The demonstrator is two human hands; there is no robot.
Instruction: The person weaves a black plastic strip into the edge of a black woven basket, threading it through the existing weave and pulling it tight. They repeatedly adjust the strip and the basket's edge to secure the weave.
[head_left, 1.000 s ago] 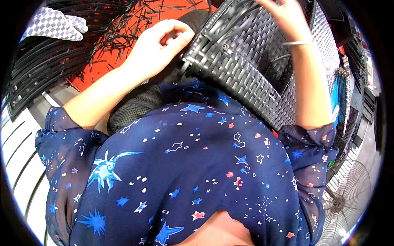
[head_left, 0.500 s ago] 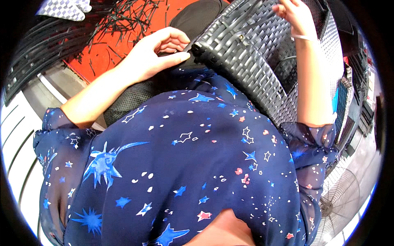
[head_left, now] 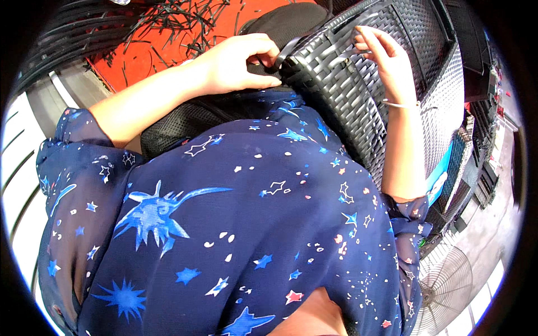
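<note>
A large black woven wicker piece stands tilted in front of me, its near corner toward my left hand. At that corner, my left hand has its fingers curled in and its thumb stretched toward the wicker; what lies in its grasp is hidden. Over the woven face hovers my right hand, thumb and fingers pinched together. A thin dark strip, smeared by motion, appears to run from the weave to those fingertips. Behind the corner sits a round black padded seat.
Loose black strips lie scattered over a red surface at the far left. More long black strips hang beside it. A fan with a wire guard stands at the lower right, near stacked dark woven pieces.
My right hand has come down and left toward me over the weave. My left hand has shifted slightly right, its fingers more curled. The view has also shifted a little.
</note>
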